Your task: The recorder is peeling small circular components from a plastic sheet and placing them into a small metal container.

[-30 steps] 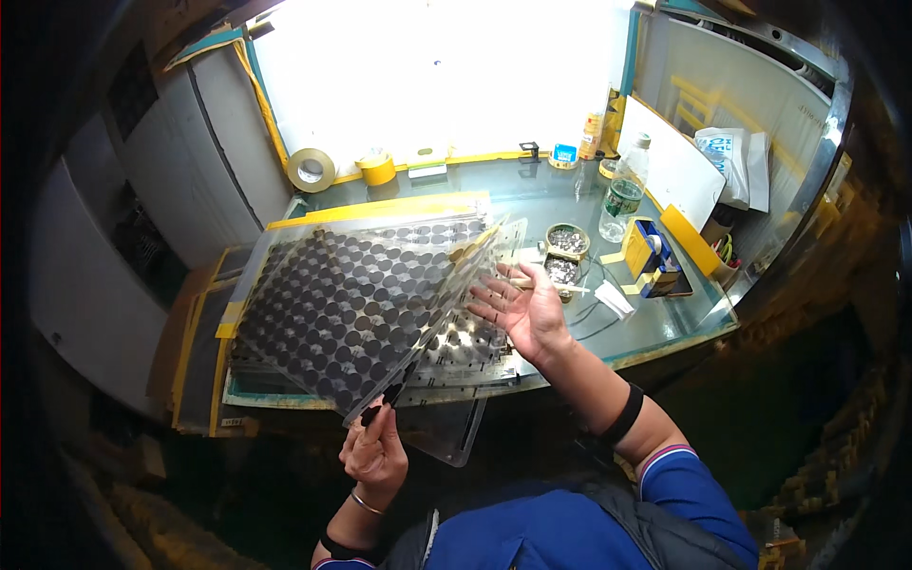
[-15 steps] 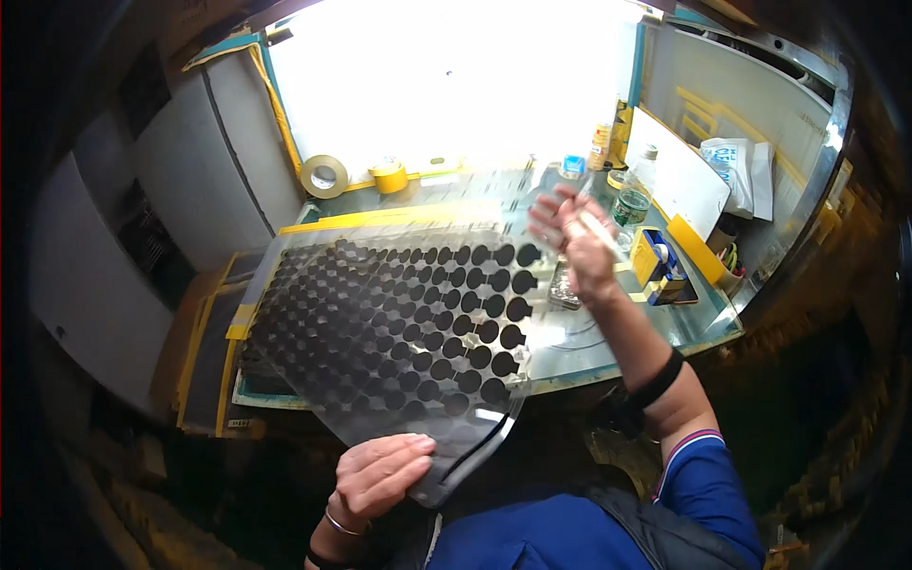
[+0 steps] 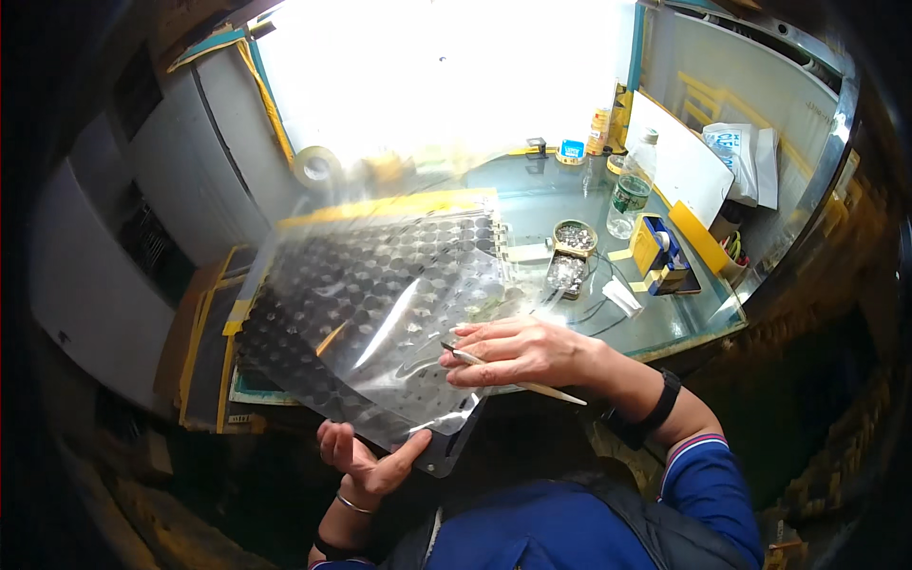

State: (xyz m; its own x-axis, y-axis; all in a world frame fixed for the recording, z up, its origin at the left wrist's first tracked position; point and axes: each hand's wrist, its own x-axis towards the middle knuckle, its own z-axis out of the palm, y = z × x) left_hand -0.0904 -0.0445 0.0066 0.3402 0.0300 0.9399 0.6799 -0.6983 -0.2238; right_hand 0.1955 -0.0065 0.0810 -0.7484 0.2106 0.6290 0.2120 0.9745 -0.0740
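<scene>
My right hand (image 3: 522, 350) is over the near right part of a transparent sheet (image 3: 394, 356), fingers reaching left. Tucked between its fingers is a slim off-white pen-like tool (image 3: 556, 390) with a dark pointed tip. The sheet is glossy and bent; under it shows a panel of dark round shapes (image 3: 304, 313). At the panel's near corner, my left hand (image 3: 370, 463) is turned partly palm up. Its thumb touches the edge and its fingers stand apart from the thumb. Whether any finger supports the panel from below is hidden.
On the glass-topped table (image 3: 532, 199) stand a clear bottle (image 3: 632, 185), a tape dispenser (image 3: 660, 252) and two small containers of bits (image 3: 575, 237), (image 3: 567, 275). A folded white piece (image 3: 622, 297) lies near them. A tape roll (image 3: 316, 167) stands at the back left, below the bright light panel.
My right hand has come down and left from the table's right side onto the sheet. My left hand has turned from palm down to partly palm up. The transparent sheet has shifted and bent.
</scene>
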